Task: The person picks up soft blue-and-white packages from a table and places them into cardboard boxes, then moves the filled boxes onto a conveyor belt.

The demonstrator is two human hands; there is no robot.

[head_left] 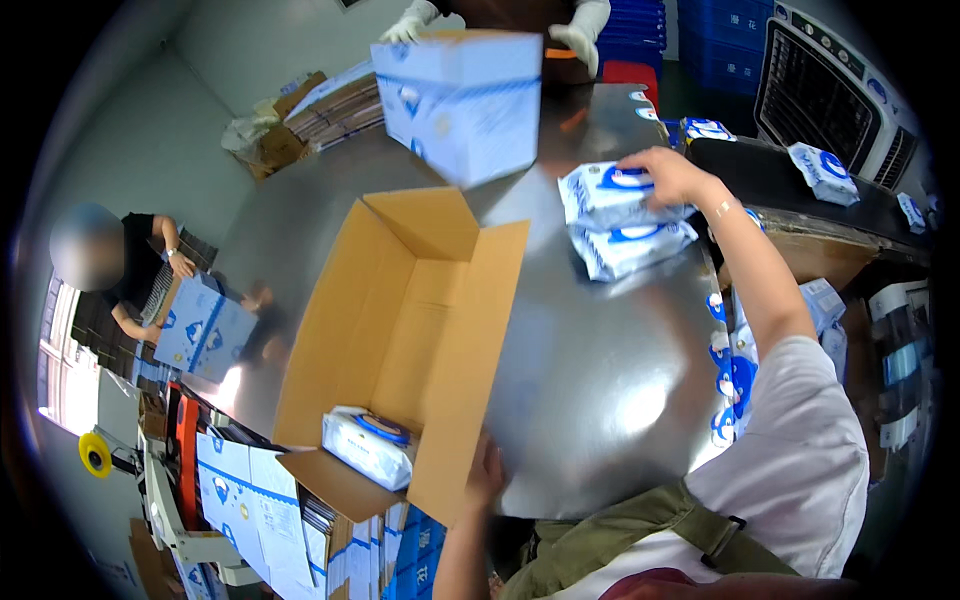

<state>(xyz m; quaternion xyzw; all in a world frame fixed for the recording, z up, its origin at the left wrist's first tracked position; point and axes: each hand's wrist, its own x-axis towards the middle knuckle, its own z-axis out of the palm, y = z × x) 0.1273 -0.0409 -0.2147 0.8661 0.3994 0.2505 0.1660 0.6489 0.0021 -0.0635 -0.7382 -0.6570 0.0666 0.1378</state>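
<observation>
An open brown cardboard box (400, 330) lies on the shiny metal table (600, 370). One white and blue soft pack (368, 445) sits in its near corner. My left hand (486, 470) grips the box's near right edge. My right hand (672, 175) reaches far across the table and rests on the upper of two white and blue packs (612, 195), which lies on the lower pack (632, 248).
A person in white gloves (578, 38) across the table holds a white and blue carton (462, 100). At left another person handles a similar carton (203, 325). More packs (822, 172) lie on a black conveyor at right. Flat cartons (250, 490) are stacked below left.
</observation>
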